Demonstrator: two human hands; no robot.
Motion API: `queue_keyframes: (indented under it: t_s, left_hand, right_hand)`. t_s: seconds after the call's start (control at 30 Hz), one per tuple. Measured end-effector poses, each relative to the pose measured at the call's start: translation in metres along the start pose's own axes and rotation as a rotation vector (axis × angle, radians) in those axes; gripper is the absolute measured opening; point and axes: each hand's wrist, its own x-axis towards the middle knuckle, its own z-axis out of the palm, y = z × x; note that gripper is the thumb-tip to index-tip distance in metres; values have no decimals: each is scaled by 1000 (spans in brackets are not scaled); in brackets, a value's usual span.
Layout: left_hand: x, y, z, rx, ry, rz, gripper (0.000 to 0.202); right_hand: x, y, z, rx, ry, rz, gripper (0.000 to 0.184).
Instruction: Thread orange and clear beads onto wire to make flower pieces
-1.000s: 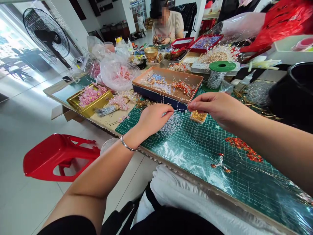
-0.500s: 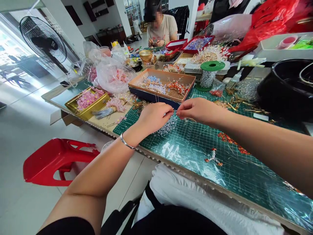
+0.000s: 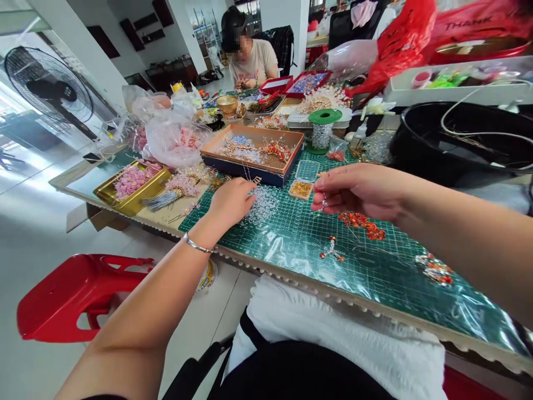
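My left hand rests on the green cutting mat, fingers curled down at the edge of a heap of clear beads; what it holds is hidden. My right hand hovers above the mat, thumb and fingers pinched on a small clear bead piece. Under it lie a cluster of red beads and a small red-and-silver ornament. A little box of gold beads sits between the two hands.
A shallow brown tray of beaded ornaments stands behind the hands. A gold tin with pink flowers is at left, a green wire spool and a black tub at back right. Another person sits at the far end. A red stool stands on the floor.
The hands have drawn apart: my right hand pulled away to the right with its pinch, my left hand dropped onto the clear beads. The view has swung right.
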Motion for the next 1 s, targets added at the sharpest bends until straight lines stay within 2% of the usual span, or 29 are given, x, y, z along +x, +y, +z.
queue_keyframes:
  t_s: [0.07, 0.1, 0.13, 0.17, 0.23, 0.3, 0.37, 0.47, 0.63, 0.73, 0.93, 1.0]
  left_hand:
    - [-6, 32, -20, -71, 82, 7, 24]
    - [-11, 52, -31, -192, 168, 19, 22]
    - [-17, 73, -41, -330, 196, 44, 20]
    - [-24, 95, -50, -458, 138, 72, 19]
    - [-39, 133, -62, -653, -137, 150, 17]
    - [-54, 163, -63, -746, -377, 158, 15]
    - [-67, 184, -58, -772, -516, 110, 9]
    - [-80, 207, -45, -738, -556, 85, 8]
    - [-94, 239, -35, -731, -451, 173, 14]
    - [-99, 253, -35, -765, -436, 182, 12]
    - [-101, 267, -34, -793, -450, 183, 11]
    - [-103, 267, -32, -812, -501, 154, 10]
  right_hand:
    - [-26, 0, 1, 144, -81, 111, 26]
    - [-40, 1, 3, 207, -115, 162, 26]
    - [-55, 2, 5, 253, -139, 202, 26]
    - [-70, 4, 8, 297, -158, 238, 25]
    - [-99, 11, 15, 404, -198, 308, 24]
    - [-125, 22, 20, 534, -231, 376, 22]
    - [-150, 36, 22, 641, -236, 426, 21]
    - [-182, 57, 22, 727, -186, 458, 23]
    - [-231, 79, 16, 871, -87, 458, 28]
    - [-254, 85, 14, 946, -30, 453, 26]
    - [-273, 95, 18, 1059, 12, 425, 21]
    - [-273, 99, 19, 1040, 61, 422, 22]
